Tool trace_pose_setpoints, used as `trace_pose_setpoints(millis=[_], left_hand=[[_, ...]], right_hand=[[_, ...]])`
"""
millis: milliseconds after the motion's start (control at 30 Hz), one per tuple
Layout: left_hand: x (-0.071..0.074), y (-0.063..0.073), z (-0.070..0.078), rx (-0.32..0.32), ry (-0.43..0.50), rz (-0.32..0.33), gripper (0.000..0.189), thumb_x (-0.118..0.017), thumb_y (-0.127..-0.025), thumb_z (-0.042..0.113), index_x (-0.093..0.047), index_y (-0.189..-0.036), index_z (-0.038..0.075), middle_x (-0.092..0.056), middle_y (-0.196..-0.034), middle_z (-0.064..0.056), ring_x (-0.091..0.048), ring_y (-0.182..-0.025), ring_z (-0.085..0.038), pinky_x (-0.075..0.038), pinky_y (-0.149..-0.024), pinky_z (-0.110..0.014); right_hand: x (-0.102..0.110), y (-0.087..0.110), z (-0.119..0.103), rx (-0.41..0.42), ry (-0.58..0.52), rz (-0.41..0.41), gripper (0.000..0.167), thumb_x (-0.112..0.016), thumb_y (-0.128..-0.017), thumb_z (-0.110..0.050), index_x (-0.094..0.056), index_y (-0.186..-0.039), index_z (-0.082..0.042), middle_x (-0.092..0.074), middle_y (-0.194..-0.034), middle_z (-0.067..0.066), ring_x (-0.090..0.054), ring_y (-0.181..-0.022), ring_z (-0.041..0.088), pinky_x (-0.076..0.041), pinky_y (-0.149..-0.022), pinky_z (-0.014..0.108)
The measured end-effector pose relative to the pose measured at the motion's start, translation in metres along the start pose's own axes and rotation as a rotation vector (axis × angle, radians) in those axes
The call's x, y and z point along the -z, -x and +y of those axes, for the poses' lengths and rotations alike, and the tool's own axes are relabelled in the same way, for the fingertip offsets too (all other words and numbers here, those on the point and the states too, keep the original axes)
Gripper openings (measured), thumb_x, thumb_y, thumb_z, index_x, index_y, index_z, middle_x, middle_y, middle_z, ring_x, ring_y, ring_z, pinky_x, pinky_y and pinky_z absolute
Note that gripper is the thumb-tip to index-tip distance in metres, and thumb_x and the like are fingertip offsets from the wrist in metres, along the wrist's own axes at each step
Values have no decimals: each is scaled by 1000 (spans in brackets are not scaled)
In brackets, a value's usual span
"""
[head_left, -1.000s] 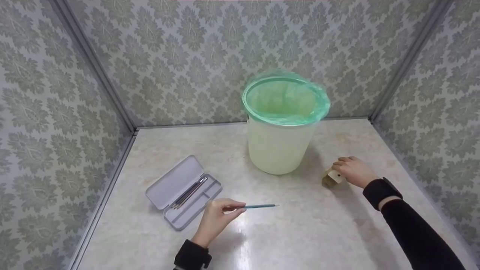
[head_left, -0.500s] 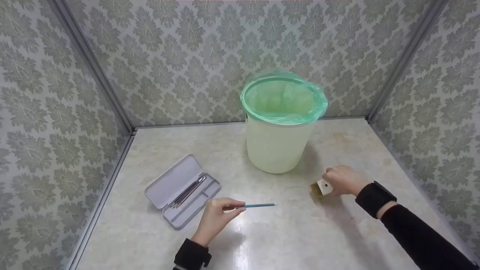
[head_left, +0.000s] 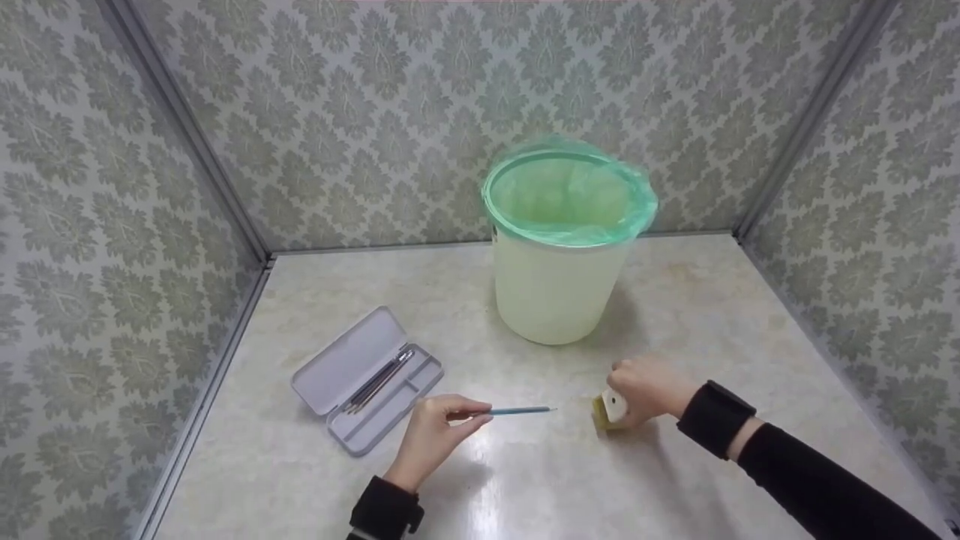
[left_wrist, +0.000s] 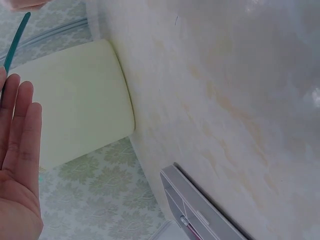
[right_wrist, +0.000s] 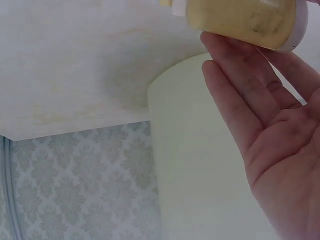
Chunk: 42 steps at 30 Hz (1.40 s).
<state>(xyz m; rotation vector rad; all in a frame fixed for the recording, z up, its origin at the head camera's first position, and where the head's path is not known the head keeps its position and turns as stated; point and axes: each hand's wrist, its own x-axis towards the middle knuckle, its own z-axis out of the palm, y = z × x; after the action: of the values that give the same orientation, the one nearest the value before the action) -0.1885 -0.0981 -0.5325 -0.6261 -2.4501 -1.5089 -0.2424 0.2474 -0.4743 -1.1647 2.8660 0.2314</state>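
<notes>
Between thumb and fingers, my left hand (head_left: pixel 433 436) pinches a blue-green pencil (head_left: pixel 520 410), its tip pointing right. The pencil (left_wrist: pixel 18 39) crosses the upper left corner of the left wrist view. My right hand (head_left: pixel 651 387) grips a pencil sharpener (head_left: pixel 606 414) with a yellowish see-through body and a white face with a dark hole. In the head view the sharpener is just right of the pencil tip, with a small gap between them. Dark specks show inside the sharpener (right_wrist: pixel 240 19) in the right wrist view.
Left of my left hand lies an open grey pencil case (head_left: pixel 347 361) holding several pencils (head_left: pixel 379 382). A pale bin (head_left: pixel 556 292) with a green liner (head_left: pixel 570 236) stands behind the hands. Patterned walls (head_left: pixel 420 120) enclose the table (head_left: pixel 555 487) at the back and sides.
My right hand has carried the sharpener left and toward me, close to the pencil tip, turning its holed face toward the pencil. My left hand and pencil have stayed almost still.
</notes>
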Motion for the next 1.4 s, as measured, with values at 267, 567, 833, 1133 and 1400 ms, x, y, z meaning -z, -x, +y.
trace_pose_setpoints(millis=[267, 567, 833, 1133, 1400], left_hand=[[2, 2, -1, 2, 6, 0, 13, -82, -86, 17, -83, -98, 13, -81, -93, -2, -77, -87, -14, -62, -80, -25], [5, 5, -1, 25, -1, -5, 12, -81, -86, 15, -83, -98, 12, -81, -94, -3, -77, -89, -16, -62, -82, -24], [10, 8, -4, 21, 11, 9, 12, -81, -85, 12, -82, -97, 9, -81, -92, -4, -76, -87, -15, -62, -81, -25], [8, 9, -7, 19, 11, 9, 12, -81, -85, 12, -82, -97, 8, -81, -91, -5, -76, -85, -15, -62, -80, -23], [6, 10, -9, 19, 9, 9, 11, -81, -86, 14, -82, -97, 10, -81, -92, -4, -77, -86, -15, -62, -80, -23]], right_hand=[[1, -21, -29, -25, 7, -134, 37, -88, -67, -32, -61, -74, -7, -56, -72, 3, -41, -58, 15, -38, -51, 31], [0, -39, -50, 48, 19, -83, 41, -90, -68, -40, -64, -76, -8, -58, -79, 3, -53, -65, 19, -47, -56, 32], [-10, -46, -49, 124, -28, 0, 40, -89, -67, -38, -69, -82, -7, -58, -83, 2, -52, -71, 17, -46, -58, 26], [-28, -40, -37, 75, -385, 82, 37, -89, -72, -35, -71, -88, -7, -49, -83, -3, -43, -75, 7, -37, -65, 18], [-44, -29, -33, -18, -540, 150, 38, -90, -74, -35, -75, -101, -12, -57, -95, -4, -51, -84, 7, -45, -71, 18]])
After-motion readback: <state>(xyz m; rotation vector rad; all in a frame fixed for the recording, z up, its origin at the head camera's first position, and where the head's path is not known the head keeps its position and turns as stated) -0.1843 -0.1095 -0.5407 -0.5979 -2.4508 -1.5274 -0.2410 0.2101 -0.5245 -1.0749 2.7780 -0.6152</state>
